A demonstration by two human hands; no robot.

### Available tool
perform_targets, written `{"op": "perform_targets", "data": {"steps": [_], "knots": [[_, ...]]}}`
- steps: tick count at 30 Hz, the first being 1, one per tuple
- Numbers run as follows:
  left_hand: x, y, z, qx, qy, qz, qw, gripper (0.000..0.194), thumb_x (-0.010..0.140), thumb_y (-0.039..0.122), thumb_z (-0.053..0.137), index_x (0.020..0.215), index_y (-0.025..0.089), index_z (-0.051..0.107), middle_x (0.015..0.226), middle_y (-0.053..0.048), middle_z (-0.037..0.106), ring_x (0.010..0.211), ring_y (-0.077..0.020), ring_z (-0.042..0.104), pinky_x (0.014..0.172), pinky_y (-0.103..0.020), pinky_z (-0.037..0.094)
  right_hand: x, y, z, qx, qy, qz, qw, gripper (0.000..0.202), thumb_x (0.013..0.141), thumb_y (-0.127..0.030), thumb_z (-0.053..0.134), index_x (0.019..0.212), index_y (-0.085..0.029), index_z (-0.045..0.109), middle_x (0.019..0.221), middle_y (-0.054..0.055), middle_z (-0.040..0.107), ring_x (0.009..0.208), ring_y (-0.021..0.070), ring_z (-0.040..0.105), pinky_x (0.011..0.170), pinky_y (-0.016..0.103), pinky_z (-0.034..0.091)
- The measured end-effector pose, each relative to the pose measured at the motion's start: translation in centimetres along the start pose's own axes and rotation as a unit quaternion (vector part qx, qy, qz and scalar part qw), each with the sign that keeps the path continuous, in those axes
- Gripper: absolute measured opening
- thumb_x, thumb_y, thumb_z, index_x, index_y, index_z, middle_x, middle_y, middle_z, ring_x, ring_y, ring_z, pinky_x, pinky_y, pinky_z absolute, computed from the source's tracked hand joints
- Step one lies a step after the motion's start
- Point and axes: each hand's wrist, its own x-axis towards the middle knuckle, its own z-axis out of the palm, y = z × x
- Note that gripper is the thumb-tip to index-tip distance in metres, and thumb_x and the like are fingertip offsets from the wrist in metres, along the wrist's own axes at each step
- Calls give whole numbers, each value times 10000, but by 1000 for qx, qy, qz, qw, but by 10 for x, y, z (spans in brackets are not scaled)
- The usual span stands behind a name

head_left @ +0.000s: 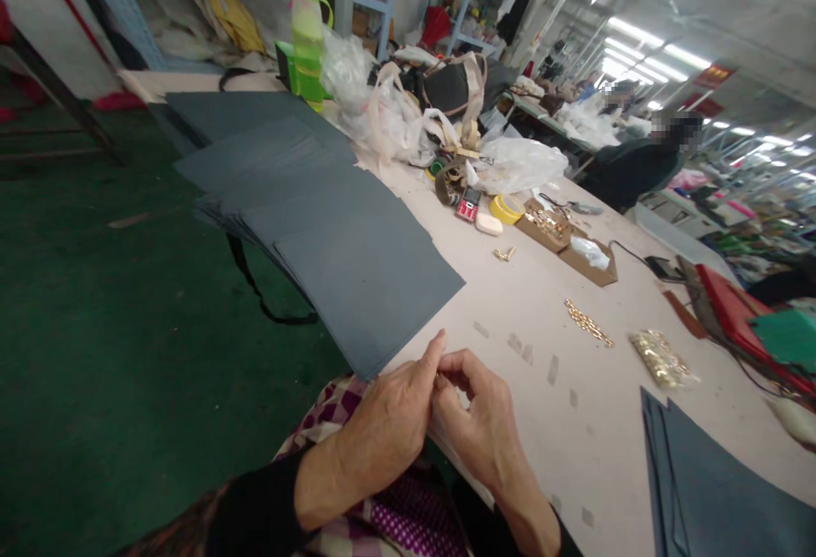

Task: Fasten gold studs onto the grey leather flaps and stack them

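My left hand (396,408) and my right hand (481,421) meet at the near edge of the table, fingertips together. The right thumb and forefinger are pinched round something tiny that I cannot make out. My left fingers are closed, with the thumb up, and what they hold is mostly hidden. Just beyond the left hand lies a fanned stack of dark grey sheets (370,259), its corner close to my fingers. Right of the hands are a row of small gold metal pieces (587,323) and a clear bag of gold pieces (661,359).
Folded dark grey sheets (733,480) lie at the near right. Farther back are open cardboard boxes (590,266), yellow tape (507,208), a red-and-black phone (468,204), plastic bags (395,119) and a green bottle (308,47). A person in dark clothes (631,167) sits beyond the table.
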Motion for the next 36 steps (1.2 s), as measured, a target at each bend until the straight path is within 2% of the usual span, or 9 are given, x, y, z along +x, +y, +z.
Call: {"op": "perform_targets", "data": {"steps": [6, 8, 11, 14, 16, 22, 26, 29, 36], "knots": [[-8, -9, -30, -75, 88, -110, 987, 452, 974, 210, 336, 1421, 190, 400, 1319, -113, 608, 1164, -195, 604, 1007, -357, 490, 30, -10, 19, 18, -34, -33, 999, 180, 879, -201, 506, 935, -194, 676, 854, 25, 714, 763, 154, 650, 710, 255, 502], [-19, -14, -40, -116, 133, -177, 968, 378, 965, 262, 396, 1328, 232, 497, 1182, -64, 662, 945, -159, 663, 845, -294, 542, 51, -5, 25, -9, -28, -74, 997, 159, 886, -222, 543, 946, -196, 688, 853, 38, 715, 759, 164, 651, 700, 263, 498], [-38, -24, -51, -180, 196, -271, 925, 286, 920, 345, 513, 1176, 221, 550, 909, 6, 644, 647, -107, 581, 609, -229, 490, 85, 10, 36, -72, -42, -156, 984, 160, 908, -197, 532, 935, -193, 690, 846, 49, 712, 774, 175, 644, 719, 279, 489], [-52, -34, -55, -212, 241, -328, 888, 320, 868, 403, 594, 1103, 193, 539, 849, 14, 625, 694, -127, 589, 648, -247, 482, 107, 22, 43, -142, -83, -213, 963, 205, 928, -159, 485, 927, -180, 689, 871, 73, 716, 846, 201, 634, 792, 321, 482], [-56, -37, -55, -241, 229, -341, 879, 337, 859, 430, 607, 1080, 183, 547, 878, -6, 651, 760, -149, 617, 708, -270, 495, 108, 23, 39, -177, -127, -222, 950, 229, 919, -132, 476, 895, -179, 699, 852, 76, 720, 832, 206, 634, 800, 336, 479], [-53, -26, -45, -386, 154, -330, 848, 434, 845, 463, 640, 1145, 153, 599, 1060, -81, 709, 930, -220, 654, 866, -353, 525, 76, 19, 0, -61, -383, -94, 917, 204, 829, -125, 583, 805, -239, 750, 761, -20, 731, 696, 136, 658, 643, 231, 486], [-45, -19, -42, -417, 108, -362, 827, 458, 864, 486, 601, 1137, 121, 648, 1039, -93, 734, 887, -238, 675, 832, -356, 542, 63, 30, 4, 92, -311, 53, 945, 148, 835, -253, 617, 886, -189, 741, 716, -3, 698, 625, 114, 624, 593, 218, 508], [-39, -18, -43, -416, 127, -391, 811, 467, 849, 502, 611, 1132, 137, 677, 1029, -76, 747, 924, -251, 681, 838, -346, 545, 63, 35, 19, 196, -250, 123, 940, 211, 789, -351, 678, 845, -148, 694, 673, -5, 658, 603, 104, 613, 591, 221, 526], [-39, -25, -37, -401, 183, -427, 789, 470, 817, 526, 649, 1092, 147, 697, 1079, -73, 743, 1010, -252, 676, 847, -307, 545, 69, 30, 34, 245, -247, 133, 928, 258, 755, -396, 710, 799, -149, 650, 655, -27, 607, 568, 88, 578, 501, 191, 495]]}}
